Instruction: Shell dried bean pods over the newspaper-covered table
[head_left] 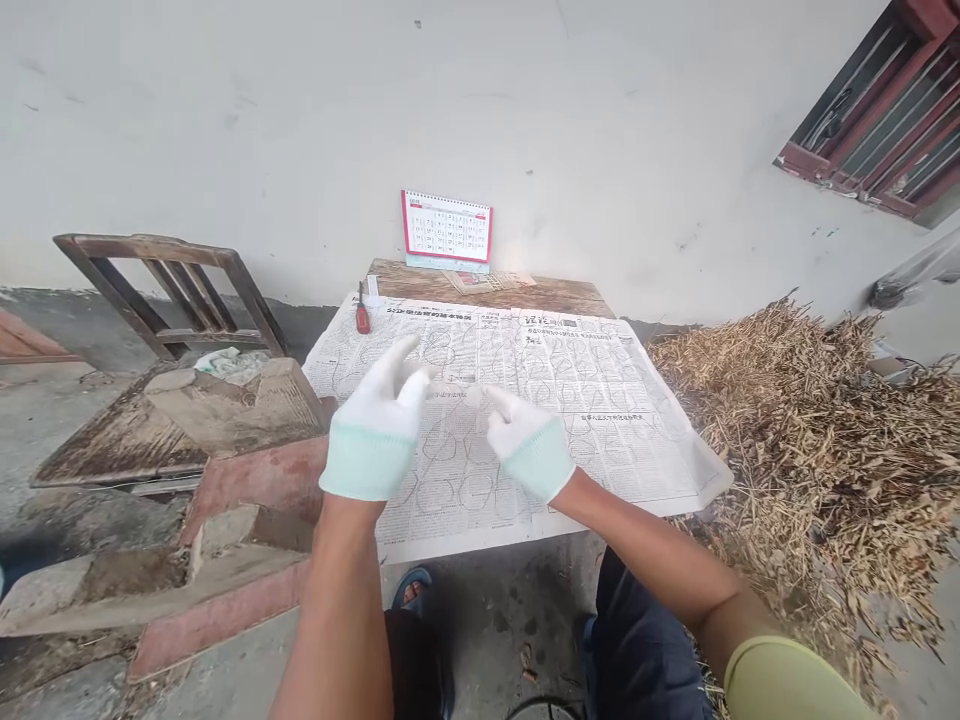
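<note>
My left hand, in a white glove with a pale green cuff, hovers over the left part of the newspaper. Its thumb and forefinger are apart, with nothing visible between them. Gloved the same way, my right hand is over the middle of the sheet, forefinger stretched toward the left hand and thumb apart from it; its other fingers are mostly hidden. Whether either hand touches the paper I cannot tell. Looping hand-drawn lines cover the print. Beyond my left hand lies a screwdriver with a red handle.
A desk calendar stands against the wall at the back of the wooden table, near some printed paper. To the left are a wooden chair and stacked bricks or blocks. Dry plant stalks heap up at the right.
</note>
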